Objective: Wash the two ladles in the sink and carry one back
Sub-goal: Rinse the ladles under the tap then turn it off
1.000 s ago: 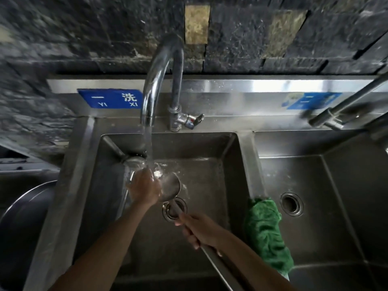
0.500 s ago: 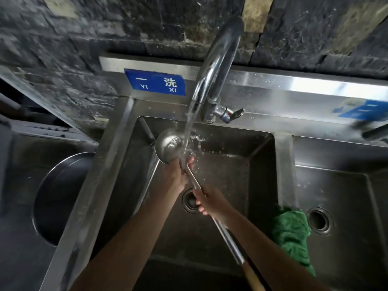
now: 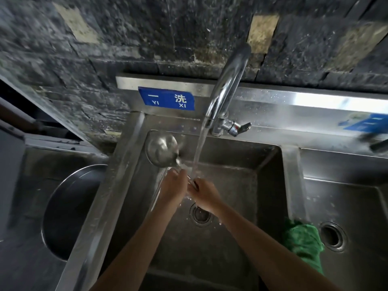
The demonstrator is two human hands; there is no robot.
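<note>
A steel ladle [image 3: 161,148] is held in the left sink basin [image 3: 231,185], its bowl up against the back left corner, left of the water stream [image 3: 199,152]. My left hand [image 3: 174,187] is closed around the ladle's handle just below the bowl. Touching it, my right hand [image 3: 204,195] grips the same handle directly under the stream. The remainder of the handle is hidden under my right forearm. A shiny rod [image 3: 155,198] runs along the basin's left wall; I cannot tell whether it is the second ladle.
The tap [image 3: 228,85] runs into the basin above the drain [image 3: 200,214]. A green cloth [image 3: 302,242] hangs over the divider. The right basin has its own drain [image 3: 332,236]. A large round metal pan [image 3: 69,208] sits left of the sink.
The ladle's bowl has moved left and back, out of the stream. My right hand slid up the handle until it met my left hand. The view shifted left.
</note>
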